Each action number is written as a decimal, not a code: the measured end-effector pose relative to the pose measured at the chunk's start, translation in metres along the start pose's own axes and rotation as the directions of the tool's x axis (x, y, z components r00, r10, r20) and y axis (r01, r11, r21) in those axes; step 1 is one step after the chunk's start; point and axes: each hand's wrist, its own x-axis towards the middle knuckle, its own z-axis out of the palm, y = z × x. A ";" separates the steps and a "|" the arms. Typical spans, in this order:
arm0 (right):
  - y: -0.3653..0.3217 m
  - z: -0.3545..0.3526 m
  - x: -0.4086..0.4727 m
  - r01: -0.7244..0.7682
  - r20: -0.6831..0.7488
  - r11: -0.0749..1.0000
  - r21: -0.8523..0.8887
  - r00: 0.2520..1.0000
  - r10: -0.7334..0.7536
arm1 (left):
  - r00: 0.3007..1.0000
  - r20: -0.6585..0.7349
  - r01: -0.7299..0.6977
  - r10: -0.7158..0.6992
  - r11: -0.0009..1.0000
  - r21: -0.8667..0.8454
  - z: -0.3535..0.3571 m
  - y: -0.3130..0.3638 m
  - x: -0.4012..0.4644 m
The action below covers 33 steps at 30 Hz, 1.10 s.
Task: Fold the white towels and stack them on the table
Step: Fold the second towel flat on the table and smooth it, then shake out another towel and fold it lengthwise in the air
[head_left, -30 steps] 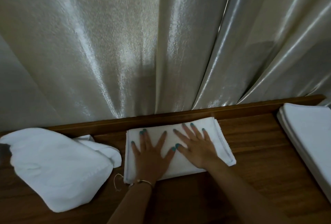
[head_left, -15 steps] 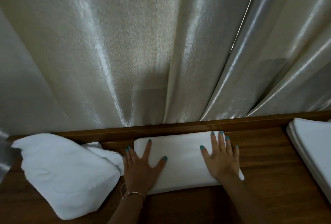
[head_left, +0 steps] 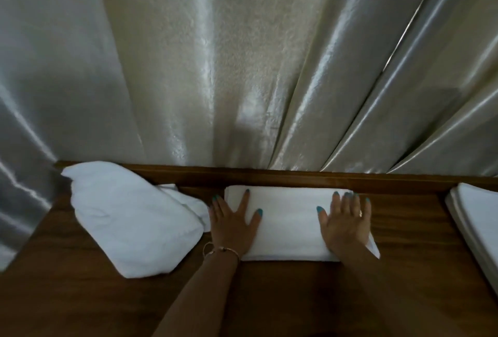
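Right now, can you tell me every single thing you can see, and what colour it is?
folded towel: one, white, middle of the table, under both hands
loose towels: a rumpled heap, count unclear, white, on the table's left side
stacked towels: a neat pile, partly out of frame, white, at the right edge
table: one, brown wood, along the bottom, with a raised back rail
curtain: shiny silvery-cream folds, behind the table
bracelet: thin, gold-looking, on the left wrist
ring: one, on a right-hand finger, colour hard to tell
left hand: flat, fingers spread, on the folded towel's left end, teal nails
right hand: flat, fingers spread, on its right end, teal nails
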 end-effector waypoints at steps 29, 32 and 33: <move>-0.285 -0.141 -0.180 0.666 -0.068 0.686 0.293 0.730 -0.680 | 0.988 0.035 -0.156 0.152 0.963 0.218 -0.091 -0.285 -0.081; -0.292 -0.182 -0.184 0.584 -0.163 0.627 0.516 0.785 -0.597 | 0.966 -0.236 -0.098 0.103 0.995 0.036 -0.122 -0.273 -0.083; -0.291 -0.199 -0.184 0.527 -0.174 0.581 0.620 0.815 -0.553 | 0.946 -0.318 -0.098 0.070 0.992 -0.074 -0.138 -0.267 -0.081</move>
